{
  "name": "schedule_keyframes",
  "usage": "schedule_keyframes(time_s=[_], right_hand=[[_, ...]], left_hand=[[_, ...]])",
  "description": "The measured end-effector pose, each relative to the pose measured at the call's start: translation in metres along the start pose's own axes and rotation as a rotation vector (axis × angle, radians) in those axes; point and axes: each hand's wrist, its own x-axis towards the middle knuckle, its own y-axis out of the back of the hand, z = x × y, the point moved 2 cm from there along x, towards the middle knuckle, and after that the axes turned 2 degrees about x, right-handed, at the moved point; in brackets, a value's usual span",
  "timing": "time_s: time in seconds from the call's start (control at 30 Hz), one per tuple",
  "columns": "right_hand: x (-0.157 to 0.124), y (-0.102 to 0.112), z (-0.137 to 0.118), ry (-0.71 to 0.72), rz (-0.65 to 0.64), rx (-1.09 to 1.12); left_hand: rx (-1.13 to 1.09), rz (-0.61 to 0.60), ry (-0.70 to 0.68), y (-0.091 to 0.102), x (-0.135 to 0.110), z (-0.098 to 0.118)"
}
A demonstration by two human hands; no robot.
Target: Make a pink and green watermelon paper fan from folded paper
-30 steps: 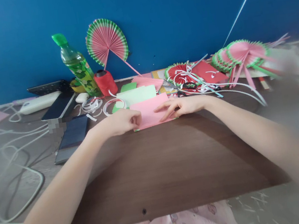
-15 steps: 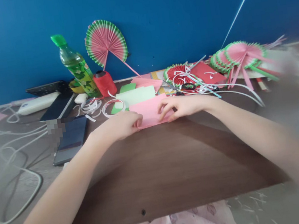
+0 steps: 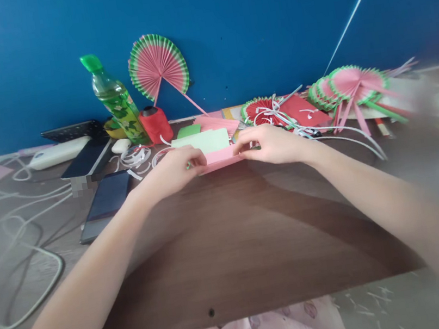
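Blue wall point(image 3: 248, 28) rises behind a brown table point(image 3: 231, 240). Well left of the grip, I see a white cable point(image 3: 57, 260) looping over the tabletop; closer in, a dark phone point(image 3: 110, 194) lies left of the left hand point(image 3: 181, 167). Behind that hand stand a green-capped bottle point(image 3: 116, 103) and a red spool point(image 3: 156, 125), with a pink fan point(image 3: 158, 66) by the wall.

I have the left thumb and fingers pinched on one end of the pink paper point(image 3: 220, 156), which spans both hands, its near edge apparently folded. Pale green sheets point(image 3: 205, 141) lie just beyond it. The right hand point(image 3: 268, 143) pinches the other end. Past it sit a red fan point(image 3: 255, 112) under white strips point(image 3: 274, 105) and, farther right, a pile of fans point(image 3: 355, 81).

My worry is an uneven pull: one hand leading would skew the fold. A loosened pinch could let it spring open, and the right hand sweeping outward might drag the strips along.
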Motion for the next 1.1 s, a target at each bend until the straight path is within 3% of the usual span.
schedule_keyframes(time_s=[0.13,0.23,0.33,0.5,0.67,1.1], right_hand=[[-0.003,0.010,-0.006,-0.073,0.070,0.220],[-0.002,0.011,0.000,-0.125,0.131,0.475],[0.000,0.005,0.010,-0.178,0.133,0.581],[0.004,-0.009,0.019,-0.285,-0.060,0.280],[0.005,-0.020,0.022,-0.237,-0.173,0.015],[0.003,-0.024,0.021,-0.104,-0.218,-0.169]], left_hand=[[-0.251,0.066,0.116,0.009,-0.002,-0.001],[-0.431,0.215,0.205,0.015,-0.003,-0.004],[-0.474,0.277,0.268,0.013,-0.002,-0.008],[-0.235,0.130,0.213,-0.007,0.004,-0.016],[-0.079,-0.103,0.138,-0.024,0.006,-0.020],[0.165,-0.071,0.107,-0.034,0.002,-0.007]])
